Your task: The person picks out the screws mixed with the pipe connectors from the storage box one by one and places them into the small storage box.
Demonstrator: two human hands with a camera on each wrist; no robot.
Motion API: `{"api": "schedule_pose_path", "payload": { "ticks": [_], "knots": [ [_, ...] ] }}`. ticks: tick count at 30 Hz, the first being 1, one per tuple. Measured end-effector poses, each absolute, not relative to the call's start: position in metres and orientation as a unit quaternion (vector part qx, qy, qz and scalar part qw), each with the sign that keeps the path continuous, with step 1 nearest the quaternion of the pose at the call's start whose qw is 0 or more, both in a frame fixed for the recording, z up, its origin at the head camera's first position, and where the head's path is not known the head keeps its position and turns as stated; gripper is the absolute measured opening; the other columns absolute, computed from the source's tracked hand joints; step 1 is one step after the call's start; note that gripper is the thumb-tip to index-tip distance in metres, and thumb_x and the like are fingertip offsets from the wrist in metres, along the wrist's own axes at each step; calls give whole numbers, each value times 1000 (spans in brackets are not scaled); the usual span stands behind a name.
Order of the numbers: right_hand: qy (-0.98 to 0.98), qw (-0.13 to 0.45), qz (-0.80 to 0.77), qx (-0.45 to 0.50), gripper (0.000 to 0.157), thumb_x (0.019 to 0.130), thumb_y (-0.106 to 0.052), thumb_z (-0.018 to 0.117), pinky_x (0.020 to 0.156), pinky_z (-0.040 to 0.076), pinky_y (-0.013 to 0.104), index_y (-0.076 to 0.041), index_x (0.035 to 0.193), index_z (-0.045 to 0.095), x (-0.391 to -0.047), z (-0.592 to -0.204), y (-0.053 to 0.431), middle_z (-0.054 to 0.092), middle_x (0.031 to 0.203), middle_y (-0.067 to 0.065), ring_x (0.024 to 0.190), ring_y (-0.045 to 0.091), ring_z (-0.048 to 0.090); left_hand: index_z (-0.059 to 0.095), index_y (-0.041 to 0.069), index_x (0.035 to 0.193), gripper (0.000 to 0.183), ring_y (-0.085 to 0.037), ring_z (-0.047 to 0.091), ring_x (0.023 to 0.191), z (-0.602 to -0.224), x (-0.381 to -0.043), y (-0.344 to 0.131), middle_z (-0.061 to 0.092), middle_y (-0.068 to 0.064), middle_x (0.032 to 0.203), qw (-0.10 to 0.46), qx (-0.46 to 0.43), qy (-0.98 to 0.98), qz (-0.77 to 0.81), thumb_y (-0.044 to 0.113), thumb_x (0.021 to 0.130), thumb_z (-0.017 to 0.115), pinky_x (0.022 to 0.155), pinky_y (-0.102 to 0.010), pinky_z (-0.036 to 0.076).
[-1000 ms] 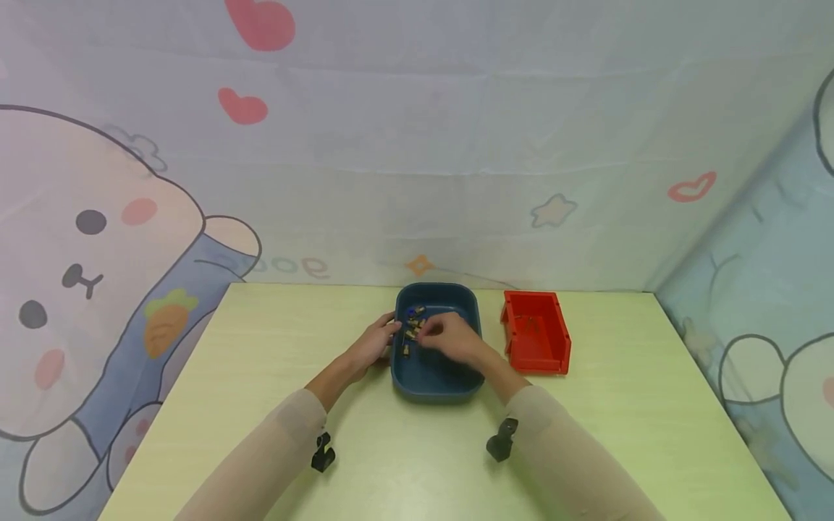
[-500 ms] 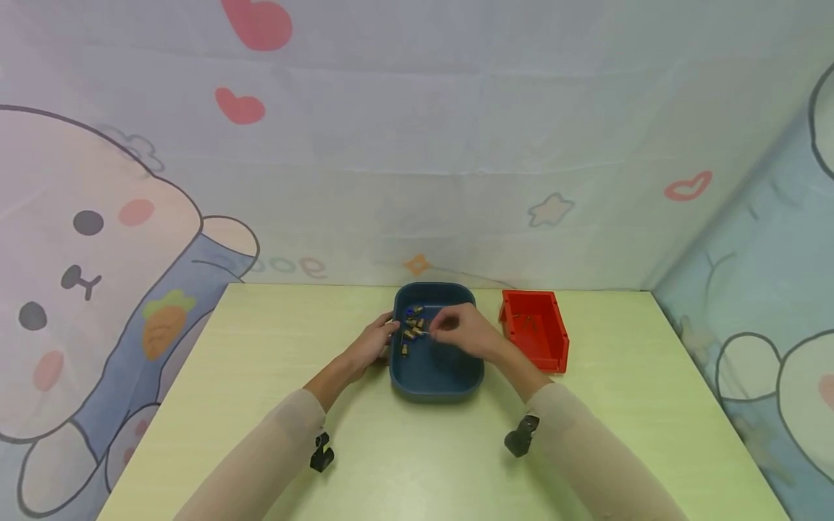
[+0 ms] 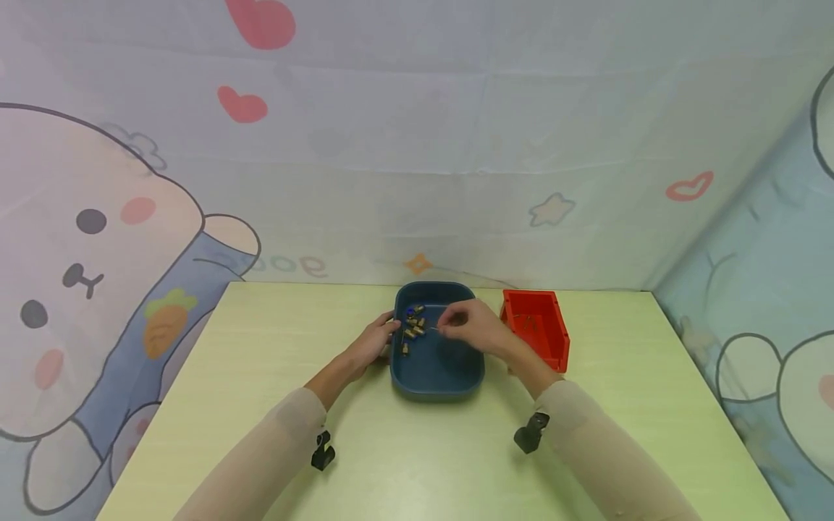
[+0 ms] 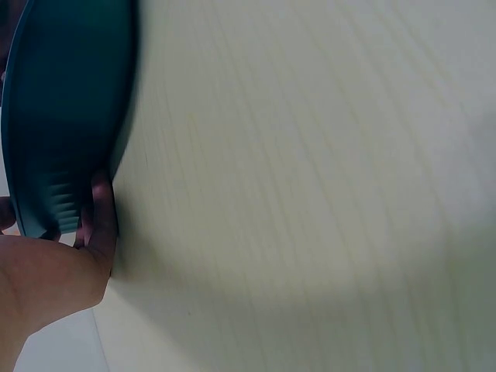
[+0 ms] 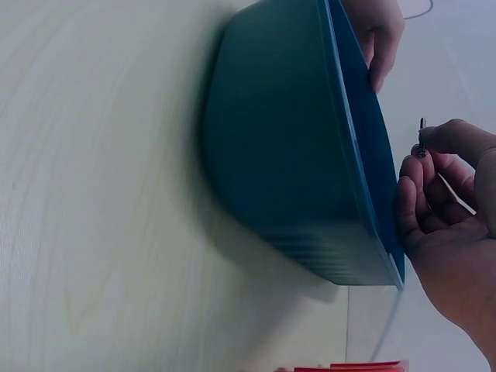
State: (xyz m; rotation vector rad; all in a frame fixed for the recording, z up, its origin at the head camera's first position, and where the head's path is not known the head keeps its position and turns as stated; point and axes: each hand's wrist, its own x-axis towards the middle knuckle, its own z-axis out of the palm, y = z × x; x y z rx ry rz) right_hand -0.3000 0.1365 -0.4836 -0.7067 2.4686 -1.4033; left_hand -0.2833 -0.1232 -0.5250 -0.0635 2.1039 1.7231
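A dark blue plastic bin (image 3: 438, 387) stands on the table, with several small brass fittings (image 3: 417, 323), some showing blue parts, along its left side. My left hand (image 3: 370, 343) grips the bin's left wall, thumb at the rim and fingers against the outside, as the left wrist view also shows. Over the bin's right half, my right hand (image 3: 477, 327) pinches a small screw (image 5: 422, 129) between thumb and forefinger. The screw is thin and metallic; its far end is partly covered by the fingertips.
To the right of the blue bin sits a red open-front bin (image 3: 552, 349) with a few thin metal pieces (image 3: 526, 320) inside. Both bins stand near the far edge of the pale wooden table (image 3: 417, 463), in front of a printed cloth backdrop (image 3: 417, 145).
My right hand has come up from the fittings and moved rightward with the screw between its fingertips, toward the red bin. My left hand has stayed on the blue bin.
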Motion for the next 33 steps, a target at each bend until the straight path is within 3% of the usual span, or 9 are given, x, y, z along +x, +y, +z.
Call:
{"api": "schedule_pose_path", "payload": {
  "ticks": [17,33],
  "knots": [
    [849,112,-476,-198,12,99,-13,75,83,57,35,-4,105,78,-299,-474,176,74,101,6,94,26,65,29,17,168,58,-38,50,144,-523,-281,-123,51,-18,158,208,-20,757,619,34,114,40,86,-38,55],
    [857,84,-479,-167,13,100,-14,73,84,56,37,-3,106,78,-303,-473,196,73,103,7,94,27,65,29,17,168,59,-39,47,146,-524,-282,-122,46,-18,162,206,-24,759,617,35,113,41,104,-51,49]
  ]
}}
